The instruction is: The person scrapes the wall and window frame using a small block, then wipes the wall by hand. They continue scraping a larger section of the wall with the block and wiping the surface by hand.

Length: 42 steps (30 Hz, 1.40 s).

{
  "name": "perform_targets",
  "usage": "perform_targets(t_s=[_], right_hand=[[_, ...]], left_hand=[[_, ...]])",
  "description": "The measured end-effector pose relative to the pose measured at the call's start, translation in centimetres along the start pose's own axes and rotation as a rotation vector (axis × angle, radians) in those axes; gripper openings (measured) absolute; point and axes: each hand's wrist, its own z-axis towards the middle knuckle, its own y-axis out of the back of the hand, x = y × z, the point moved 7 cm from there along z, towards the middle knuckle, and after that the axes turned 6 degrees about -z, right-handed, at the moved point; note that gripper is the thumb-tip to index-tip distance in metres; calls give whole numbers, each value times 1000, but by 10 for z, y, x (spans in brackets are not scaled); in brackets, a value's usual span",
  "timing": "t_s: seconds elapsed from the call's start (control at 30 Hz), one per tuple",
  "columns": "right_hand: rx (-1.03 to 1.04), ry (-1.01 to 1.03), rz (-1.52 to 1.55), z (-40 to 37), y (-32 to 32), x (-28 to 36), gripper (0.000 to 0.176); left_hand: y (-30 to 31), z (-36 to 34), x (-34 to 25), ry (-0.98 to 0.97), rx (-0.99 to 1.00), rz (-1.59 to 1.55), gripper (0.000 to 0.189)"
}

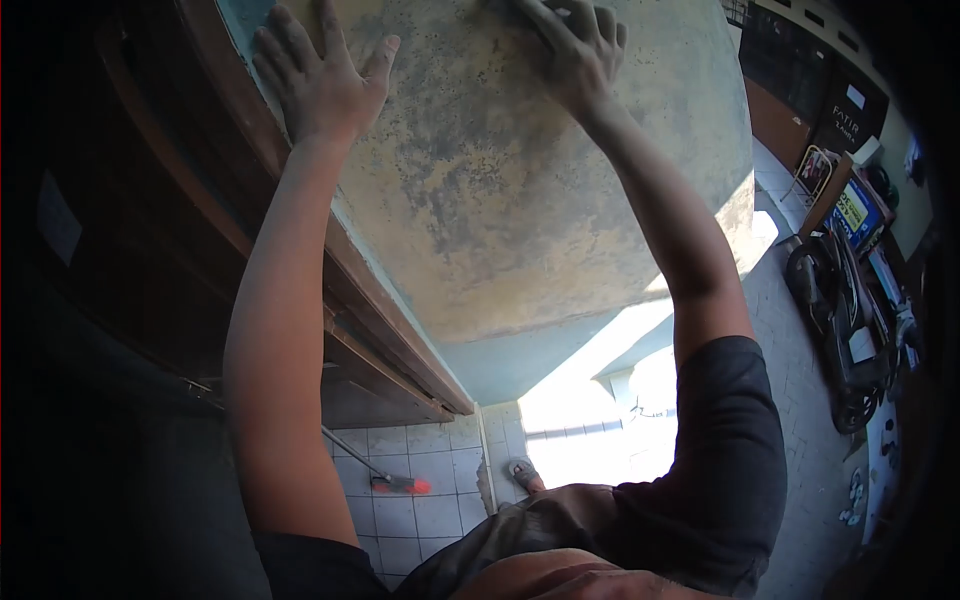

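A worn wall surface (480, 200), yellowish with dark mottled patches and a blue-green edge, stands before me. Flat against its upper left part rests my left hand (325, 80), fingers spread, beside the brown wooden frame. Higher on the right, my right hand (580, 50) is at the wall with its index finger stretched out and the other fingers curled. Something small and pale shows near those curled fingers; what it is, and whether the hand grips anything, I cannot make out.
Dark wooden door framing (370, 300) runs down the left. A broom with a red head (402, 485) lies over white floor tiles (435, 465). Below is a sandaled foot (524, 472). At the right stand a motorcycle (845, 330) and a blue-and-yellow sign (855, 212).
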Motion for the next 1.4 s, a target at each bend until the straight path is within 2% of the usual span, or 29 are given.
perform_targets(t_s=[0.07,0.1,0.13,0.17,0.23,0.27,0.33,0.37,0.4,0.43,0.47,0.5,0.53,0.57,0.6,0.63,0.67,0.77,0.87,0.93,0.97,1.03,1.1,1.13,1.23,1.3,1.33,1.37,1.4], right_hand=[[140,121,75,-123,49,69,53],[405,288,200,-184,72,90,53],[611,505,314,-242,88,99,51],[603,508,302,-238,88,85,51],[550,485,289,-208,88,62,47],[393,380,259,-152,72,39,55],[119,292,82,-18,35,-14,49],[132,287,99,23,7,-53,49],[86,181,104,79,-5,-77,47],[36,78,108,113,-3,-89,45],[-13,-26,112,153,34,-60,44],[2,-119,90,138,36,-51,43],[1,-124,95,86,4,-52,43],[9,-19,79,24,24,-13,46],[13,88,61,-35,34,21,48],[128,186,93,-102,48,50,49],[349,276,192,-155,65,69,54],[415,400,292,-148,64,59,54],[14,338,82,28,24,-1,52],[-6,120,109,147,22,-28,43],[-97,-24,146,176,15,-37,43],[-101,-22,88,135,16,-13,46],[-97,16,-51,51,24,33,51],[-42,60,51,-15,26,58,57],[351,397,311,-141,60,91,57],[308,513,264,-100,52,55,55],[193,425,241,-56,32,19,54],[-7,383,219,14,25,-12,46],[0,383,222,74,26,-22,46]], left_hand=[[-3,-29,-8,-259,606,376,57],[-7,-45,3,-174,636,153,72],[-4,-51,2,-172,632,146,72],[-1,-54,-1,-191,655,143,70],[2,-58,-3,-229,678,151,68],[-1,-55,-4,-238,673,155,68],[3,-64,-9,-280,783,121,69],[12,-73,-11,-273,802,130,69],[14,-87,-14,-347,893,142,68],[13,-99,-16,-422,980,156,68],[15,-100,-15,-426,979,165,68],[17,-107,-18,-526,1051,118,70],[19,-114,-22,-626,1118,69,72],[18,-111,-18,-629,1115,76,72],[15,-101,-10,-535,1054,50,74],[14,-92,-5,-438,987,21,76],[16,-96,-7,-431,984,22,76],[18,-92,-7,-381,861,91,79],[19,-93,-7,-369,878,102,80],[20,-94,-4,-362,889,110,80],[19,-94,-3,-364,884,122,80],[26,-88,3,-280,799,128,79],[29,-90,6,-277,812,137,79],[29,-90,7,-279,812,147,79],[30,-91,4,-283,820,184,80],[31,-93,1,-288,811,183,80],[30,-91,3,-292,809,185,80],[29,-90,4,-292,811,188,80],[29,-89,3,-290,813,185,79]])
